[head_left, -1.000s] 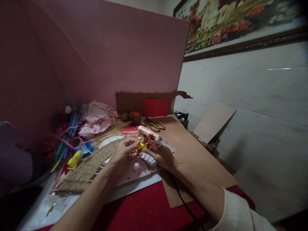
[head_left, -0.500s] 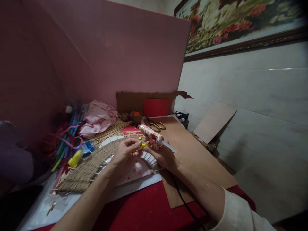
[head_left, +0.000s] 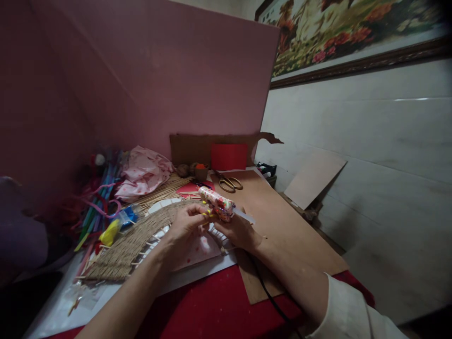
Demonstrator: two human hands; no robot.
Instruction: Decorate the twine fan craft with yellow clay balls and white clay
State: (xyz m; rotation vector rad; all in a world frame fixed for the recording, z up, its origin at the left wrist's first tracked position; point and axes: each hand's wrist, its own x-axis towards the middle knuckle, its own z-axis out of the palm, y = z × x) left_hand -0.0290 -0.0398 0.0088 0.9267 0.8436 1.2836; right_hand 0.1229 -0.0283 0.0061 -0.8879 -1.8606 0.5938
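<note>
My right hand (head_left: 240,230) is closed around a glue gun (head_left: 219,203) with a bright floral pattern; a whitish glue stick (head_left: 244,215) juts from its back and a black cord runs down toward me. The fingers of my left hand (head_left: 189,223) pinch a small yellow piece (head_left: 208,213), partly hidden by the fingers, close to the gun. Beneath both hands lies a fan shape (head_left: 129,245) woven from brown twine over thin sticks, with pink spotted cloth (head_left: 197,252) at its inner part. My hands cover some of it.
Scissors (head_left: 229,182) rest on the brown cardboard sheet (head_left: 282,226). To the left are yellow clay (head_left: 110,233), a blue packet (head_left: 130,215), pipe cleaners (head_left: 95,212) and crumpled pink cloth (head_left: 143,172). A small pot (head_left: 201,173) and a red card (head_left: 229,157) stand at the back.
The glue gun has shifted slightly left and down, its front nearer my left fingers. The yellow piece has turned in my left hand and shows less.
</note>
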